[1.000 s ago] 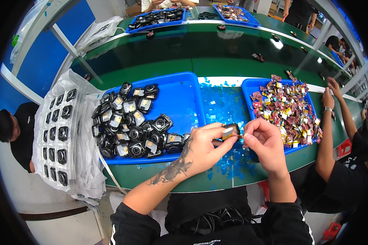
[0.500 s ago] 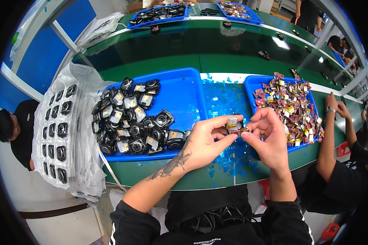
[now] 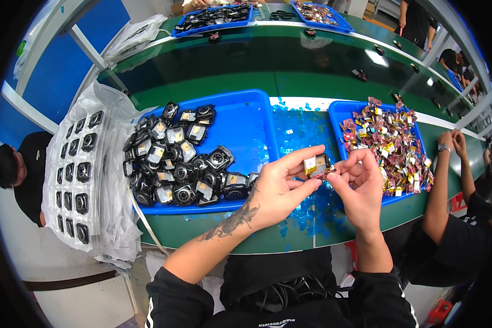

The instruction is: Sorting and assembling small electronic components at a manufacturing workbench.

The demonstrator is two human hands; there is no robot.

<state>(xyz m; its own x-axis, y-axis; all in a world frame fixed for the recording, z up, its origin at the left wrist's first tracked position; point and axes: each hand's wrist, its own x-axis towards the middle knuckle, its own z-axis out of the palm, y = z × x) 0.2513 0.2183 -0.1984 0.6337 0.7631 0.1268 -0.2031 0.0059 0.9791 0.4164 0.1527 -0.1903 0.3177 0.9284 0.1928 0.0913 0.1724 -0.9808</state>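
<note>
My left hand (image 3: pixel 279 188) grips a small black watch case (image 3: pixel 323 163) between thumb and fingers, over the bench between two blue trays. A silvery battery (image 3: pixel 310 165) with a yellow edge stands tilted at the case's left side. From the right, my right hand (image 3: pixel 361 188) pinches the case's edge with thumb and forefinger; the fingertips hide the exact spot. Reddish flexible circuit shows along the lower edge. To the left, similar black watch cases (image 3: pixel 183 150) are heaped in a blue tray (image 3: pixel 251 128). Batteries with reddish circuits (image 3: pixel 385 145) fill the blue tray (image 3: pixel 334 117) at the right.
Blue film scraps (image 3: pixel 298 131) litter the green bench between the trays. Beyond runs a green conveyor belt (image 3: pixel 218 71) with scattered small parts. Clear plastic trays of watch parts (image 3: pixel 71 175) stand at the left. A co-worker's hands (image 3: pixel 448 141) are at the right.
The battery has tilted leftward, exposing more of the case's inside. My right hand has shifted slightly right. Parts on the belt have moved right, and the co-worker's hands have risen a little.
</note>
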